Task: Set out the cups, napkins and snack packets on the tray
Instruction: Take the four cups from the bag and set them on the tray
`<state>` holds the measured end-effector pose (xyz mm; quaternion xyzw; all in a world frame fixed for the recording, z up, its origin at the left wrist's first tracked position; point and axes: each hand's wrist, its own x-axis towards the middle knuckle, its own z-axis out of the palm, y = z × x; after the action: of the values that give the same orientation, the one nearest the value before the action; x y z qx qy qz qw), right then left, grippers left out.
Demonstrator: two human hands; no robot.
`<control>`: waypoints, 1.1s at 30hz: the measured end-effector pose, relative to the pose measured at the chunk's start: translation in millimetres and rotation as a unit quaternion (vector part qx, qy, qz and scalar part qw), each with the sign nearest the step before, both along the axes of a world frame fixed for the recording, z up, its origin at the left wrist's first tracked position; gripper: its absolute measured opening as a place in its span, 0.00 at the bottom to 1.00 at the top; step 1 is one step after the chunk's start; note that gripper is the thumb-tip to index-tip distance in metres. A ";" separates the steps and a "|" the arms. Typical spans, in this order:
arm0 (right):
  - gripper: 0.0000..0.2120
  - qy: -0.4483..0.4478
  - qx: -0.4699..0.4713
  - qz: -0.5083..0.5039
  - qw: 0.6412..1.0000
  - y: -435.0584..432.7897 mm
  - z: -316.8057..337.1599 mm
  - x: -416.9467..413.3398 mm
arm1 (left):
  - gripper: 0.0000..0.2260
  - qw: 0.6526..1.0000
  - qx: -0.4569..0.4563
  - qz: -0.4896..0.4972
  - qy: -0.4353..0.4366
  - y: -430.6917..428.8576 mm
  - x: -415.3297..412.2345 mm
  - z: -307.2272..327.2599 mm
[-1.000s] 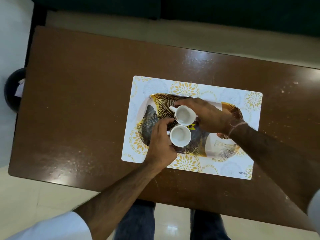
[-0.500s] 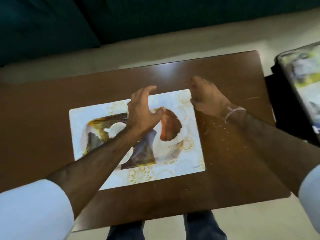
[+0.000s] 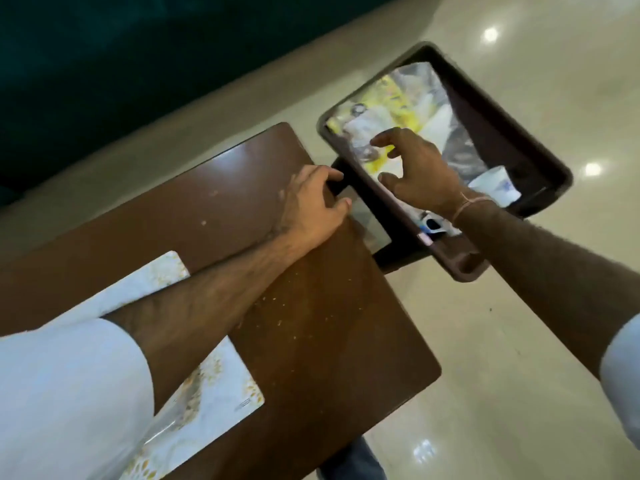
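Hands both out past the far corner of brown table; left hand laid on the table edge, fingers curled over a dark bar at the corner, whether truly gripped cannot tell; right hand spread open and empty, fingers apart, poised above blurred snack packets in dark bin; white paper cup just right of that wrist, inside the same bin; patterned placemat back under the left forearm; white sleeve over it.
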<state>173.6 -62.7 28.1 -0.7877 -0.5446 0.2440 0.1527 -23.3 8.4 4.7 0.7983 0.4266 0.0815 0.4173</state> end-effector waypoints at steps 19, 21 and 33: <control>0.37 0.003 -0.124 -0.219 0.968 -128.1 -56.2 153.6 | 0.21 0.981 -0.039 -0.156 0.110 -92.1 184.5 -31.8; 0.35 0.007 -0.102 -0.229 0.968 -129.5 -57.1 150.7 | 0.23 0.984 -0.052 -0.143 0.097 -93.0 181.6 -28.2; 0.32 0.081 0.077 -0.236 0.965 -102.0 -11.9 57.1 | 0.22 0.996 -0.060 -0.017 -0.060 -63.1 88.1 16.8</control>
<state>230.7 -164.7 16.2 -0.8575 -0.3458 0.2215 0.3099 64.7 -54.7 21.6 0.7727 0.3912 0.0961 0.4906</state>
